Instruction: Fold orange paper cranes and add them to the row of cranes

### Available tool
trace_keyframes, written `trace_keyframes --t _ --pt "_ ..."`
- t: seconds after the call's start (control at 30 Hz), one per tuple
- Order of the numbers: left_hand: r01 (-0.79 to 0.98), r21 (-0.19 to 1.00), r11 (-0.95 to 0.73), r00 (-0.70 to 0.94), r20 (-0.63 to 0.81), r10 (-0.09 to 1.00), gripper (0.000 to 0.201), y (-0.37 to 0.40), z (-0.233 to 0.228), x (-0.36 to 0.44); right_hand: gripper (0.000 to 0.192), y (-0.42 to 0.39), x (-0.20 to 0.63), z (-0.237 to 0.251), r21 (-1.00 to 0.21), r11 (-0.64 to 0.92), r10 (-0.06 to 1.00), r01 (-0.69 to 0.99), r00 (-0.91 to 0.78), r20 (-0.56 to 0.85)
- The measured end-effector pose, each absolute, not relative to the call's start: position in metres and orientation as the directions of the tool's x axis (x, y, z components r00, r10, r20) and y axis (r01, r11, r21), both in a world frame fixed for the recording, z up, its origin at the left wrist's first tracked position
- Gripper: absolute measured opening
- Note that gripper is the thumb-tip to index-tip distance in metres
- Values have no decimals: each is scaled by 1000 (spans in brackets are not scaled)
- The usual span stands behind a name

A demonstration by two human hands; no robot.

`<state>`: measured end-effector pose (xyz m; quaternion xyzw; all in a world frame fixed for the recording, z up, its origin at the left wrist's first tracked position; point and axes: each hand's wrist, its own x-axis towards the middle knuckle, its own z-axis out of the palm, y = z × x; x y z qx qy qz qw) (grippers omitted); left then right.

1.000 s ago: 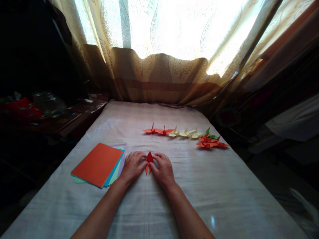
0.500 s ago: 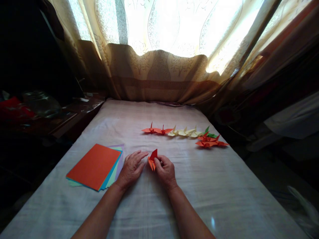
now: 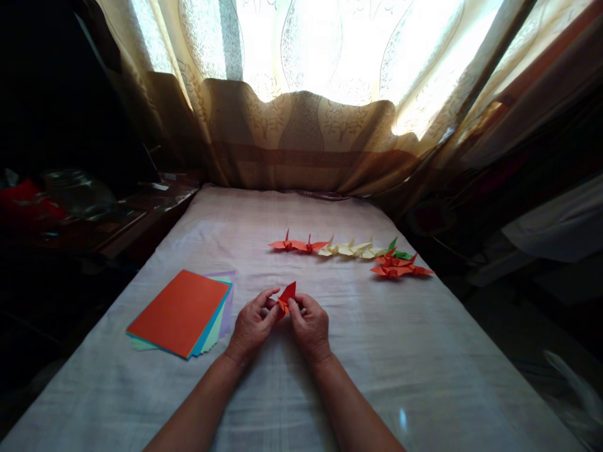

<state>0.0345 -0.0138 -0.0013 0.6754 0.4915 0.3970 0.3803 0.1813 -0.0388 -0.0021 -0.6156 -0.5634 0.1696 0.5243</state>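
Between my hands is a small folded piece of orange-red paper, an origami crane [image 3: 287, 294] with one pointed flap standing up. My right hand [image 3: 309, 323] pinches its right side between thumb and fingers. From the other side, my left hand [image 3: 254, 323] closes its thumb and fingers on the lower left of the paper; the fingertips partly hide it. Left of my left hand lies a stack of coloured paper sheets [image 3: 181, 314], orange on top, with blue, green and lilac edges showing beneath.
Beyond my hands stands a row of finished paper cranes: orange ones [image 3: 298, 245], cream ones [image 3: 351, 249], a green one [image 3: 398, 252] and more orange ones [image 3: 400, 269] at the right. A pale cloth [image 3: 377, 376] covers the table. Behind it hangs a curtain [image 3: 306, 132].
My left hand has moved right and its open fingers have closed on the orange crane. My right hand keeps its pinch, and the paper has tilted slightly.
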Motion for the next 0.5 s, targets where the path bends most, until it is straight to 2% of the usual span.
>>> trace_keyframes --t 0.1,0.2,0.3,0.5 --pt "410 884 -226 170 169 971 35 -13 -2 33 16 -40 181 -3 -868 122 902 482 312 300" --pt "506 809 -300 178 242 954 31 -10 -4 31 20 -40 180 -5 -869 80 905 489 330 270" --pt "570 742 -352 186 301 935 28 -8 -5 29 27 -40 179 -7 -856 71 904 511 330 272" --pt "613 686 -392 223 326 919 21 -7 -5 29 29 -39 182 -7 -851 101 891 515 334 308"
